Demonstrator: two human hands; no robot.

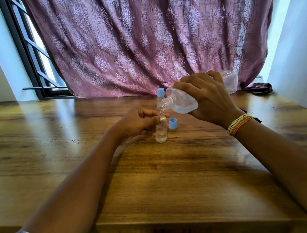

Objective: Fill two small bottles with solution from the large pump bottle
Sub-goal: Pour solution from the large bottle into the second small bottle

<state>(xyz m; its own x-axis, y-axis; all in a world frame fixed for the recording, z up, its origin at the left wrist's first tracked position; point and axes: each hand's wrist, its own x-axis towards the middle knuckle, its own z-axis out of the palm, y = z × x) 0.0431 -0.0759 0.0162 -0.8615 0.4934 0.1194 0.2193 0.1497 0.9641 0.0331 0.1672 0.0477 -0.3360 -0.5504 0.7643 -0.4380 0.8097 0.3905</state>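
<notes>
- Left hand (pixel 139 123): fingers curled round the neck of the open small bottle (pixel 160 133), which stands upright on the table (pixel 50 133).
- Large bottle (pixel 184 99): tipped, mouth directly over that opening, liquid falling.
- Right hand (pixel 206 97): wrapped round its body.
- Capped second bottle (pixel 160 95): just behind.

Wooden table with brown grain pattern (pixel 69 130) fills near and middle field. Mauve patterned fabric curtain (pixel 145 36) hangs along far edge, hem resting on the tabletop. Dark metal window frame with diagonal bars (pixel 30 55) at far left, partly covered by the curtain. Small crumpled dark purple cloth (pixel 259 88) lies on tabletop, far right. White walls (pixel 298 41) on both sides.
</notes>
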